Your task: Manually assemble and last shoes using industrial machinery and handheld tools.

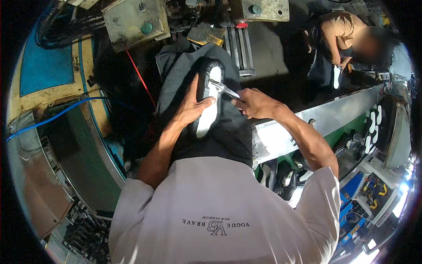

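Sole up across my lap lies a black shoe upper (203, 83) with a long white insole board (208, 115) on its underside. My left hand (190, 107) grips its side, the thumb pressed on the white board and the fingers along the black edge. In my right hand (256, 104) is a shiny metal tool that looks like pincers (228, 91). Its head rests on or just over the white board, near the upper half of the shoe. My right fingers wrap round the handle end, which they partly hide.
To my right runs a metal-edged conveyor (334, 112) with a green bed, carrying black shoes (285, 176) and white-soled pieces (372, 125). Machine boxes (136, 24) with green buttons stand ahead. A blue hose (57, 116) crosses at left. Another person (340, 33) handles a white-soled shoe at far right.
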A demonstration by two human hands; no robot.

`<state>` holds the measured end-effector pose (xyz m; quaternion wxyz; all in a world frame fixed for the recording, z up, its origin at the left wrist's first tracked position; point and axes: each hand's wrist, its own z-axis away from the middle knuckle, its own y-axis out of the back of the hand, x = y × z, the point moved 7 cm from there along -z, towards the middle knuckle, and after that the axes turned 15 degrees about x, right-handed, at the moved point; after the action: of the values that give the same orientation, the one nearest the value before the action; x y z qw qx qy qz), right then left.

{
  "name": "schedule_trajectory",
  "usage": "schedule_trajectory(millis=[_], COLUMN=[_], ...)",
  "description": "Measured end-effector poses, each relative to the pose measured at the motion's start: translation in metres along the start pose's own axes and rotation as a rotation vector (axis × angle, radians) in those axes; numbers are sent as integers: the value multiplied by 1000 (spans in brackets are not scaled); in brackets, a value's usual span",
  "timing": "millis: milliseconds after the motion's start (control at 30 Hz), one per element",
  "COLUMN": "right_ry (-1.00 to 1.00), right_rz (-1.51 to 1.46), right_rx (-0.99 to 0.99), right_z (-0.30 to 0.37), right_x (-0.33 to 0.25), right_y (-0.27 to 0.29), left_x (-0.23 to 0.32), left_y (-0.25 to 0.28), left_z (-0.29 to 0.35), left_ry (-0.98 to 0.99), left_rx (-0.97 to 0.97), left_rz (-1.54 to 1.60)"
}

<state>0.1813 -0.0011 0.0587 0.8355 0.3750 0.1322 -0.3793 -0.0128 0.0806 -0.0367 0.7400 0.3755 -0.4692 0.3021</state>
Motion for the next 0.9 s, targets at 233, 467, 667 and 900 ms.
schedule_trajectory(millis=[233, 467, 667, 900], right_ry=[342, 362, 402, 452], right_rz=[138, 75, 174, 324], right_rx=[289, 327, 255, 314], right_z=[-15, -13, -19, -29], right_x=[-10, -17, -12, -12], right_y=[-6, 3, 8, -3], left_x=[-10, -2, -4, -21], left_y=[-3, -4, 0, -9], left_z=[-7, -8, -7, -6], left_ry=[-5, 42, 19, 43], left_rx=[10, -21, -23, -6], left_rz=[77, 29, -17, 126])
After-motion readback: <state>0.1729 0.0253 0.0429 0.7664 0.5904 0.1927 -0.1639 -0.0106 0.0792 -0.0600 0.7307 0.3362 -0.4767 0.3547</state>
